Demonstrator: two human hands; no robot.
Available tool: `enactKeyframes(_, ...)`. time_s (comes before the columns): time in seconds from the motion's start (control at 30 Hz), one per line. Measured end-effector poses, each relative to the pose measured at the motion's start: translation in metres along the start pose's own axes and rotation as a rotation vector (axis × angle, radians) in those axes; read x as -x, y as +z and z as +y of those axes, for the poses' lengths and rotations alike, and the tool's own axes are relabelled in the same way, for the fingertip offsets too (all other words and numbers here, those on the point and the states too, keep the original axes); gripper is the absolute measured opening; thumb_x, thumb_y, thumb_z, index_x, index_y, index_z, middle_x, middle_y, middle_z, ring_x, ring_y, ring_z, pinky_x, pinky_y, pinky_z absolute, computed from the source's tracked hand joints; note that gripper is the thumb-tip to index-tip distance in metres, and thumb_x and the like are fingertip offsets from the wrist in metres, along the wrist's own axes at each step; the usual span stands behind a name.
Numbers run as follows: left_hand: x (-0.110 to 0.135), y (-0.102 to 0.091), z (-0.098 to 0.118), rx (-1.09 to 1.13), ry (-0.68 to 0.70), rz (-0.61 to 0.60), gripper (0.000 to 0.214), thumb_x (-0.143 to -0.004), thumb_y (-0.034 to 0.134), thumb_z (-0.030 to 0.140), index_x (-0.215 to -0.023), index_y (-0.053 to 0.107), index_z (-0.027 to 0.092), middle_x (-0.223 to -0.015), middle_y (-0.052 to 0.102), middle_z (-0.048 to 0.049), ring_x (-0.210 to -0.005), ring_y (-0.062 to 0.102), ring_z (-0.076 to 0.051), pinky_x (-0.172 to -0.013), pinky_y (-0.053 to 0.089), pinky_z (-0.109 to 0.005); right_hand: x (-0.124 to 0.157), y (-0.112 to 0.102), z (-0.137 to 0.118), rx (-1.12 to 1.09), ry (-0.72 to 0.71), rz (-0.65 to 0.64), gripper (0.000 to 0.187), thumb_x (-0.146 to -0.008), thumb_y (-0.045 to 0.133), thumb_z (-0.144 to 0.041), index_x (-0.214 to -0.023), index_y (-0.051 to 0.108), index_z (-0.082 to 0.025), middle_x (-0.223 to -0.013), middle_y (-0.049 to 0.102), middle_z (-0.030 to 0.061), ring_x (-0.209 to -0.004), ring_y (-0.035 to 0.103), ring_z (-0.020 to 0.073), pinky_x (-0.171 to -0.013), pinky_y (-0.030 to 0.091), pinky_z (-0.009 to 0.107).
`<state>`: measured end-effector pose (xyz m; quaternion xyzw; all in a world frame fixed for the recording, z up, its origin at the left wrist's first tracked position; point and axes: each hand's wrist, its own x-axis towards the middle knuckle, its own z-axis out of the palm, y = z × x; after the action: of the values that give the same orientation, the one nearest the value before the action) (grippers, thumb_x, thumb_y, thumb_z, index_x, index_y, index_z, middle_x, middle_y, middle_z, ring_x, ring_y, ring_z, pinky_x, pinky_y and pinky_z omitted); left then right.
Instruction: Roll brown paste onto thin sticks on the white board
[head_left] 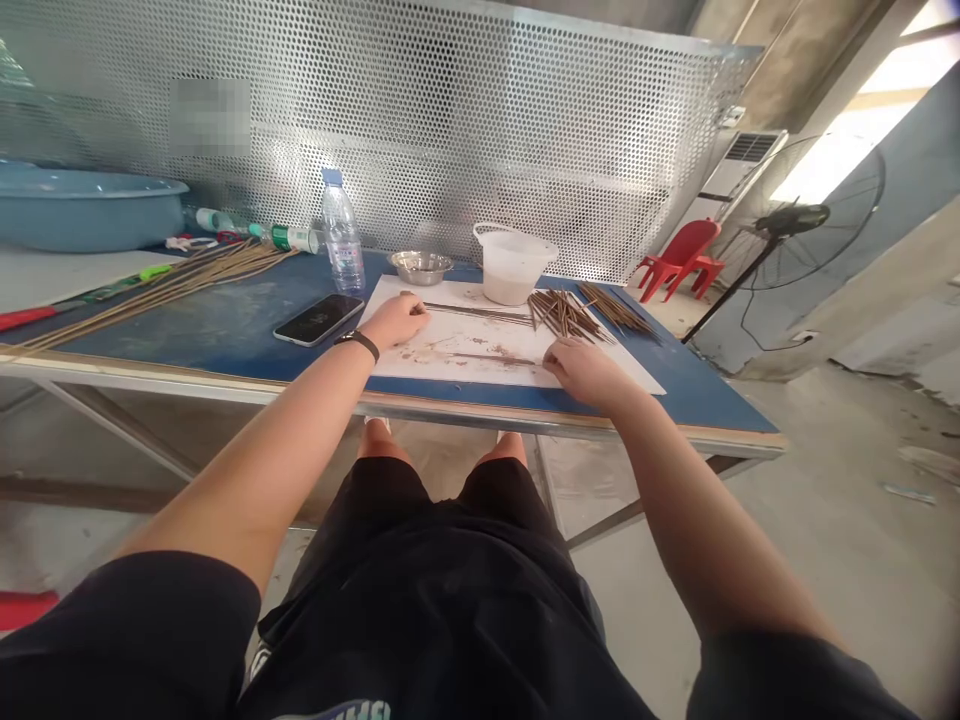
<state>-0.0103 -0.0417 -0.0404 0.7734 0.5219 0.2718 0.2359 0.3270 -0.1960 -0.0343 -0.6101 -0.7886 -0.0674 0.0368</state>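
On a white board (442,372) sprinkled with brown crumbs, my right hand (581,368) is closed, its fingertips pinching the right end of a thin brown stick (495,358). My left hand (396,320), with a dark band at the wrist, has its fingers curled by the left end of several long brown sticks (476,312). Whatever those fingers hold is hidden. A pile of short brown sticks (566,315) lies just beyond my right hand. Behind the long sticks stands a white plastic bucket (517,265), with a small metal bowl (421,267) left of it.
A phone (319,319) and an upright water bottle (343,235) are left of the board. Long tan rods (165,285) stretch across the table's left side, near a blue basin (90,210). More sticks (619,310) lie at right. A perforated metal panel (420,130) closes the back.
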Motion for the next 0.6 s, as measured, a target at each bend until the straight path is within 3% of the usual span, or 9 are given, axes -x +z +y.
enactKeyframes(0.17,-0.001,0.001,-0.003,0.019,0.016,0.005,0.017,-0.095,0.069,0.030,-0.083,0.057,0.024,-0.078,0.063,-0.0048,-0.059,0.051,-0.020,-0.054,0.040,-0.034,-0.028,0.005,-0.036,-0.063,-0.096,0.105,0.035,-0.112,0.045,-0.021,-0.120,0.078,-0.013,-0.125,0.077,0.0198,-0.125,0.067,0.0331,-0.106,0.050,0.040)
enactKeyframes(0.27,-0.001,0.003,-0.004,0.040,0.022,0.005,0.017,-0.096,0.068,0.030,-0.085,0.058,0.024,-0.082,0.067,-0.0059,-0.060,0.052,-0.020,-0.055,0.040,-0.034,-0.047,0.007,-0.044,-0.090,-0.120,0.096,0.032,-0.110,0.049,-0.017,-0.118,0.079,-0.013,-0.127,0.078,0.0190,-0.128,0.067,0.0326,-0.110,0.049,0.040)
enactKeyframes(0.33,0.000,0.003,-0.004,0.049,0.024,0.004,0.017,-0.099,0.066,0.032,-0.087,0.058,0.024,-0.086,0.069,-0.0069,-0.061,0.053,-0.020,-0.056,0.040,-0.034,-0.056,0.006,-0.046,-0.095,-0.083,0.052,0.031,-0.108,0.050,-0.016,-0.119,0.080,-0.013,-0.129,0.079,0.0193,-0.127,0.068,0.0331,-0.107,0.051,0.040)
enactKeyframes(0.43,0.001,0.002,-0.004,0.067,0.022,-0.001,0.016,-0.101,0.065,0.033,-0.090,0.058,0.024,-0.089,0.071,-0.0075,-0.061,0.054,-0.019,-0.056,0.041,-0.034,-0.062,0.004,-0.054,-0.117,0.031,0.040,0.039,-0.109,0.047,-0.019,-0.136,0.074,-0.013,-0.137,0.078,0.0208,-0.126,0.071,0.0357,-0.099,0.056,0.042)
enactKeyframes(0.6,0.001,0.002,-0.002,0.079,0.027,0.017,0.016,-0.101,0.066,0.031,-0.091,0.057,0.023,-0.089,0.071,-0.0064,-0.068,0.058,-0.020,-0.059,0.042,-0.032,-0.075,0.000,-0.096,-0.162,0.021,0.093,0.049,-0.109,0.040,-0.018,-0.151,0.066,-0.014,-0.143,0.077,0.0195,-0.127,0.072,0.0359,-0.101,0.057,0.044)
